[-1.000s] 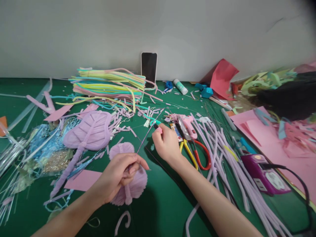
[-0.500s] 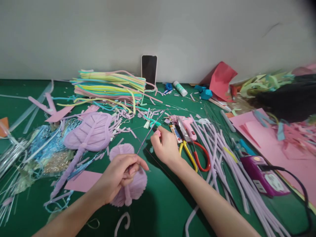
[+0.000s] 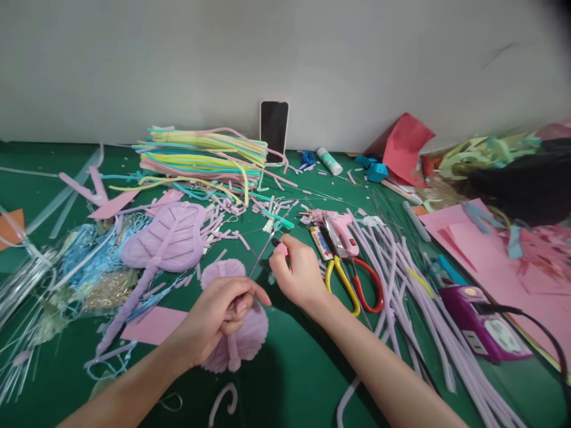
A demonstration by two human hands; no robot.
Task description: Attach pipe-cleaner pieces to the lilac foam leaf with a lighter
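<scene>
My left hand (image 3: 229,303) is closed in a pinch on a thin purple strand (image 3: 259,260), which slants up and away from the fingers. A pleated lilac fan-shaped piece (image 3: 247,339) shows behind and below that hand, its middle covered; I cannot tell whether the hand also holds it. My right hand (image 3: 298,270) is closed around a small pink lighter (image 3: 281,248) with a black top, mostly hidden in the fist. The lighter's top is close beside the strand, where a tiny bright spot shows. A curled lilac pipe cleaner (image 3: 223,401) lies nearer me.
Right of my hands lie scissors (image 3: 357,285), a pink glue gun (image 3: 341,226), lilac pipe cleaners (image 3: 428,315) and a purple power socket (image 3: 486,327). Left is a lilac leaf-shaped fan (image 3: 167,238). Behind are a coloured pipe-cleaner bundle (image 3: 200,154) and a phone (image 3: 274,128).
My right hand has moved slightly left and down, bringing the lighter's black top into sight beside the strand. My left hand keeps its pinch. The whole view has shifted slightly.
</scene>
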